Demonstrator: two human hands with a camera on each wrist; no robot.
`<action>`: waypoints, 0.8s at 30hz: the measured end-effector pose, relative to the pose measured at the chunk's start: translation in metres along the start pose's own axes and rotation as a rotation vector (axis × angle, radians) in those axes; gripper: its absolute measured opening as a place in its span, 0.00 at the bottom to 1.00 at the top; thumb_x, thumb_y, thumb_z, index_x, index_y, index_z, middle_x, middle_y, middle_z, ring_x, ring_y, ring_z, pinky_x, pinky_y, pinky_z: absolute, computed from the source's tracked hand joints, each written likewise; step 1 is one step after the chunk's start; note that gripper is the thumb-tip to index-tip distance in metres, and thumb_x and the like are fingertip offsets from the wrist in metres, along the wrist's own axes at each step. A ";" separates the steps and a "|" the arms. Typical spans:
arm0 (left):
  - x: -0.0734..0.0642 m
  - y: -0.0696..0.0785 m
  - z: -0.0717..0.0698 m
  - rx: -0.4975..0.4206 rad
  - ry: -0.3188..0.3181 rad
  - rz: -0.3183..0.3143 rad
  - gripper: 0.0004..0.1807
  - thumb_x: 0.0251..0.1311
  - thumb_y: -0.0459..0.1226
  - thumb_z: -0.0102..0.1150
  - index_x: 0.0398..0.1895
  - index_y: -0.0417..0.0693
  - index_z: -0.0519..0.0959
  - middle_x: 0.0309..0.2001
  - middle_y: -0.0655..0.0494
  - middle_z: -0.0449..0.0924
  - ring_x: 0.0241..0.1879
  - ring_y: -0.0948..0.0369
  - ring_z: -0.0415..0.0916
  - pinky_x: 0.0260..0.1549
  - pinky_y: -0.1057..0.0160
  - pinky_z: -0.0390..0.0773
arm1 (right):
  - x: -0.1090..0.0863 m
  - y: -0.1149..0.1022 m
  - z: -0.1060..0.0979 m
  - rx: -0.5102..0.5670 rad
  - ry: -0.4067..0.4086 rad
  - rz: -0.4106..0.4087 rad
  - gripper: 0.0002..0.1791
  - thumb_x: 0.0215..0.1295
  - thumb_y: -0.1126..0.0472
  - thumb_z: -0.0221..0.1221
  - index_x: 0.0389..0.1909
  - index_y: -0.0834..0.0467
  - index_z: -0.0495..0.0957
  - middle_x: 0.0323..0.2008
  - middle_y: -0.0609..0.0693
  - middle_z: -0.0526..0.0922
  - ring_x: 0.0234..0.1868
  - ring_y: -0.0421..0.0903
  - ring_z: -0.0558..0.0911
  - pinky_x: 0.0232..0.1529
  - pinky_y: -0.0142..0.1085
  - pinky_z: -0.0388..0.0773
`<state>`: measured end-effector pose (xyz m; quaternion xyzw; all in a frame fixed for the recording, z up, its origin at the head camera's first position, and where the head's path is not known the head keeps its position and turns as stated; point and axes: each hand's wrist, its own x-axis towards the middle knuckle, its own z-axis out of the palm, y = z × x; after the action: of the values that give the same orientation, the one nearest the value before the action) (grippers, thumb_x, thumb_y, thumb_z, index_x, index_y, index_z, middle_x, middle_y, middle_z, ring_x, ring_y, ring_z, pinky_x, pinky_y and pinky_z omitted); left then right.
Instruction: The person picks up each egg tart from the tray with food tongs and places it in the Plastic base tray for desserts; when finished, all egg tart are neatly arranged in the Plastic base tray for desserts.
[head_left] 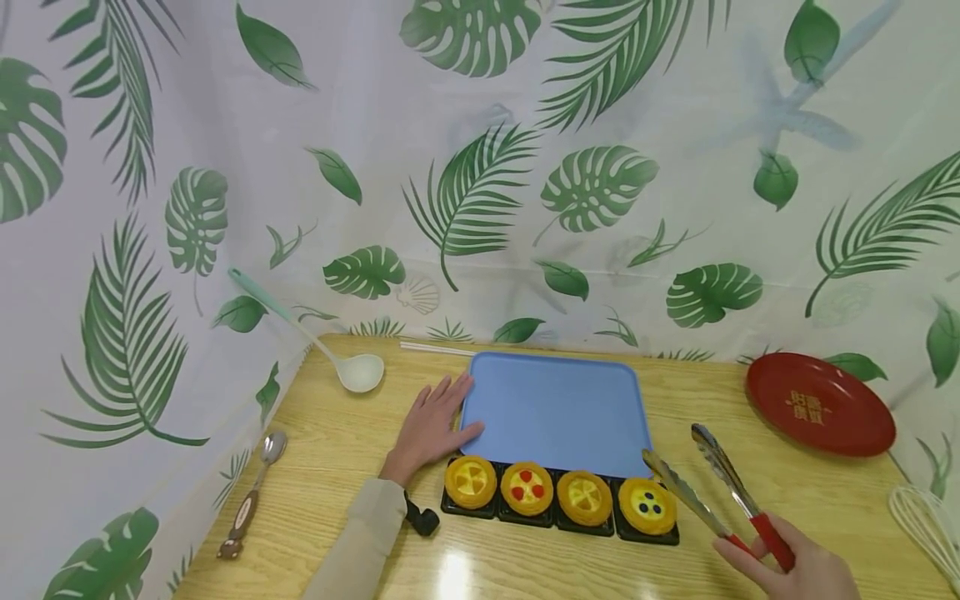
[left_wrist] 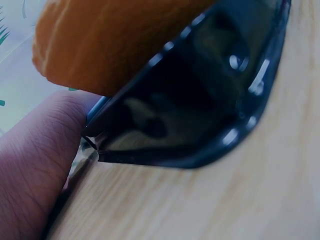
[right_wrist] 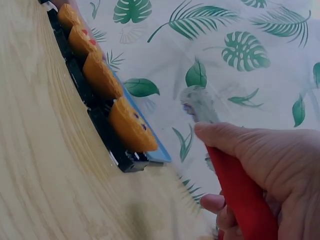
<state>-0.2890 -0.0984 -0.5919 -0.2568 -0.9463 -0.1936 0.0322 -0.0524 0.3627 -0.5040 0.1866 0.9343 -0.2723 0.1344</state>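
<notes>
My left hand (head_left: 429,435) lies with straight, spread fingers at the left edge of a blue tray (head_left: 555,408), its thumb on the tray's rim. In front of the tray, several egg tarts stand in a row in black plastic holders (head_left: 532,518). One tart (head_left: 527,488) bears red pieces; the rightmost tart (head_left: 648,505) bears dark blue ones. To the right, my right hand (head_left: 808,568) grips metal tongs (head_left: 731,477) by their red handles (right_wrist: 240,195). The tongs' arms are spread, one tip close to the rightmost tart, with nothing between them.
At the left lie a spoon (head_left: 258,483) and a pale ladle (head_left: 362,373) leaning on the leaf-print curtain (head_left: 375,217). White chopsticks (head_left: 435,347) lie behind the tray. A red plate (head_left: 821,404) sits at the back right, a whisk (head_left: 922,525) at the right edge.
</notes>
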 end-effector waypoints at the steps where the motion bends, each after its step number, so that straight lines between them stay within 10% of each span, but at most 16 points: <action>1: 0.000 0.000 0.000 -0.002 0.002 0.002 0.49 0.70 0.68 0.47 0.86 0.58 0.49 0.85 0.61 0.48 0.83 0.51 0.46 0.79 0.41 0.46 | 0.003 0.000 0.000 0.014 0.005 0.000 0.38 0.65 0.26 0.60 0.43 0.61 0.76 0.23 0.47 0.73 0.26 0.46 0.71 0.28 0.38 0.64; 24: 0.001 0.003 0.003 0.011 0.001 0.008 0.49 0.70 0.69 0.45 0.86 0.56 0.51 0.84 0.59 0.49 0.83 0.51 0.46 0.79 0.41 0.46 | 0.075 0.007 0.015 -0.152 0.339 -0.042 0.42 0.64 0.24 0.58 0.23 0.63 0.70 0.25 0.58 0.67 0.27 0.53 0.69 0.24 0.40 0.62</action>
<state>-0.2884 -0.0941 -0.5932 -0.2603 -0.9463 -0.1885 0.0349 -0.1145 0.3804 -0.5462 0.1995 0.9652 -0.1685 -0.0173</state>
